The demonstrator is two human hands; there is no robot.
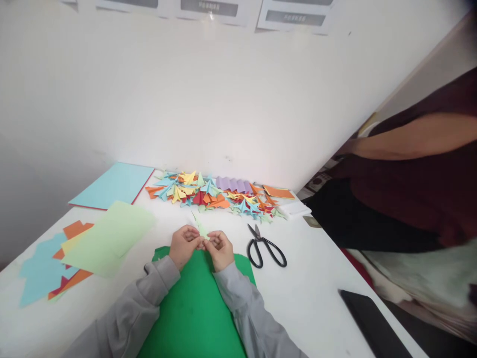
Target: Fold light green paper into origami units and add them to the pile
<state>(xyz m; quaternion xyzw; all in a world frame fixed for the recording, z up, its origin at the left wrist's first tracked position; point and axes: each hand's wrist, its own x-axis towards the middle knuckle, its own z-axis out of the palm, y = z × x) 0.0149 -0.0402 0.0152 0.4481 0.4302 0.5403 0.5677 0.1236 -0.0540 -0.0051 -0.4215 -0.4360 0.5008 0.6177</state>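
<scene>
Between my two hands is a small folded piece of light green paper (202, 230), with a thin point sticking up and to the left. My left hand (184, 246) pinches its left side, and my right hand (220, 250) pinches its right side. The fingertips of both hands nearly meet and cover the lower part of the paper. Both hands are just above the far end of a green sheet (190, 303). Black-handled scissors (266, 246) lie on the table to the right of my right hand, blades partly apart.
Folded colourful paper shapes (208, 191) are heaped along the wall, with pleated purple paper (234, 185) among them. Light green sheets (112, 238) and coloured scraps (46, 263) lie left, below a light blue sheet (114, 186). A black flat object (372, 320) lies right, where a person (402, 184) stands.
</scene>
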